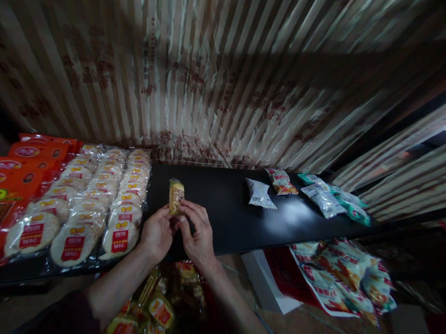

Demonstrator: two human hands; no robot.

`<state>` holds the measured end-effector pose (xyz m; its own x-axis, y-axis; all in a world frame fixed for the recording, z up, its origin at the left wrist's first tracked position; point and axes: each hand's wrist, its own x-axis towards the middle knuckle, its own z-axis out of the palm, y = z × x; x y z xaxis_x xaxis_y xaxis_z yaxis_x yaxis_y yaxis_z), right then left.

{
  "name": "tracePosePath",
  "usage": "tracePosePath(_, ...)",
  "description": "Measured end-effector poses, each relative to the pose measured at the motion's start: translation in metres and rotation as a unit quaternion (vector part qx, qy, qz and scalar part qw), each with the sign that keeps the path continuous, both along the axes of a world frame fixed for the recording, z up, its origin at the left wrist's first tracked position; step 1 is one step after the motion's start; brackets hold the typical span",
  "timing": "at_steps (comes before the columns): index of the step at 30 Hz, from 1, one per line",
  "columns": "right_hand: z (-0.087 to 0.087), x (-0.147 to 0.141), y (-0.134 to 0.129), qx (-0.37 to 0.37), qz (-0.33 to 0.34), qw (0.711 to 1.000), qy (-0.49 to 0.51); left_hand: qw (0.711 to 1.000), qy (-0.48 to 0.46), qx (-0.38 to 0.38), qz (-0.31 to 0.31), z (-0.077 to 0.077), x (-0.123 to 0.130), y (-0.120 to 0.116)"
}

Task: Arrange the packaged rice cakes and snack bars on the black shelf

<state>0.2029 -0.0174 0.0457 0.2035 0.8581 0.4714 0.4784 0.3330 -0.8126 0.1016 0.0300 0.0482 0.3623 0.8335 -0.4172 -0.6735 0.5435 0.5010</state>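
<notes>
Between my two hands, over the black shelf (218, 212), is a small snack packet (176, 194) in yellowish clear wrapping, held upright. My left hand (157, 234) grips its lower left side, fingers closed. My right hand (196, 231) pinches the lower right side with thumb and fingers. Just left of my hands, rows of round wrapped rice crackers (119, 234) with red labels lie overlapping on the shelf. Below my forearms, a container holds several similar yellow-wrapped packets (162, 312), partly hidden by my arms.
Orange snack bags (29, 158) stand at the far left. A white packet (260, 193), a red-and-white packet (281, 181) and green-and-white packets (348, 202) lie on the right. Below are a white box (270, 282) and larger snack bags (343, 275). Striped sheeting (202, 77) hangs behind.
</notes>
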Motion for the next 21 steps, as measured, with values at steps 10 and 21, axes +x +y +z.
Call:
tracePosePath(10,-0.004,0.001,0.0,-0.041,0.006,0.998,0.052,0.996,0.077,0.045,-0.003,0.002,0.002,-0.001)
tracePosePath(21,-0.011,-0.003,0.015,-0.106,0.04,0.966,0.234,0.921,0.327,0.203,0.053,-0.012,0.004,0.003)
